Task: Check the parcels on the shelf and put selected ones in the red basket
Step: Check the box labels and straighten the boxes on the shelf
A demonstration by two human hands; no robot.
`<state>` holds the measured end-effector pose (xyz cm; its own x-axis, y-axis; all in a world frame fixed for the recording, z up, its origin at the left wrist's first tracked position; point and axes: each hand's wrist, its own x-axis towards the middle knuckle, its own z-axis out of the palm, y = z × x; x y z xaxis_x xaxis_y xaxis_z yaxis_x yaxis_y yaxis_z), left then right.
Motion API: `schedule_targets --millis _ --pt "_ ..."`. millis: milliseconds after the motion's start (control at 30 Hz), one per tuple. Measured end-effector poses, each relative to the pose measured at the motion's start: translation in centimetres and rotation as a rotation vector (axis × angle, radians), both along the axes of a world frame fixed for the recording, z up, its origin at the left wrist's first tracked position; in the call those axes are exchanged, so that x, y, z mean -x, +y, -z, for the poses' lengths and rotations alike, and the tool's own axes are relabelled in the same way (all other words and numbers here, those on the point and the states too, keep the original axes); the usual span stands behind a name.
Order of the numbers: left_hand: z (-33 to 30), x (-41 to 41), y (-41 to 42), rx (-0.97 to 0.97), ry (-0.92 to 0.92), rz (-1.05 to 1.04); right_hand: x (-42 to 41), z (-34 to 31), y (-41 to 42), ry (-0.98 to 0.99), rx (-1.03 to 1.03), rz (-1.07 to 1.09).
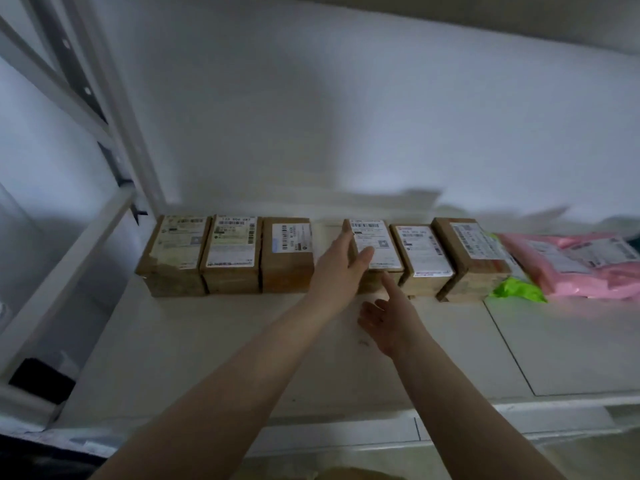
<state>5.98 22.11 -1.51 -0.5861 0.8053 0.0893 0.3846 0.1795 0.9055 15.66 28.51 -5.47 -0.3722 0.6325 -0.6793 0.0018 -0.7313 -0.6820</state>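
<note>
Six brown boxes stand in a row along the back of a pale shelf (214,358), across the middle of the frame, each with a white label on top. From the left: box one (176,258), box two (231,254) touching it, box three (285,254) just beside that, then a gap, then box four (375,252), box five (426,258) and box six (467,258), the last three turned at a slight angle. At the right end a green bag (516,289) sticks out from beside box six, and pink bags (581,265) lie in the middle right of the frame.

Both bare arms reach up from the lower edge. The left hand (341,268) sits in the gap between box three and box four, its fingers running up the left side of box four and its thumb laid across the label on top; the grip is part closed around that box's left edge, and the box rests on the shelf. The right hand (389,317) is just below box four, palm turned up, forefinger stretched out so its tip meets the lower front of the box, the other fingers loosely curled; its grip has hold of nothing.

White shelf posts (114,109) slant down the upper left of the frame, and a white wall (346,116) fills the top. A dark thing (41,379) lies at the lower left, too dim to make out. No red basket shows in this view.
</note>
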Motion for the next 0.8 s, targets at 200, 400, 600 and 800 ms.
schedule_targets --millis 200,400,600,800 --pt "2.9 -1.3 6.9 0.171 -0.503 -0.323 -1.0 0.0 4.1 0.078 0.065 -0.029" --pt "3.5 -2.0 7.4 0.111 -0.528 -0.416 -0.6 0.1 5.0 0.104 0.058 -0.088" --pt "3.7 -3.7 5.4 -0.060 -0.505 -0.407 -1.3 1.2 4.6 0.264 0.108 -0.100" --pt "3.6 -4.6 2.8 -0.227 -0.432 -0.421 -2.0 0.3 3.8 0.386 0.037 -0.164"
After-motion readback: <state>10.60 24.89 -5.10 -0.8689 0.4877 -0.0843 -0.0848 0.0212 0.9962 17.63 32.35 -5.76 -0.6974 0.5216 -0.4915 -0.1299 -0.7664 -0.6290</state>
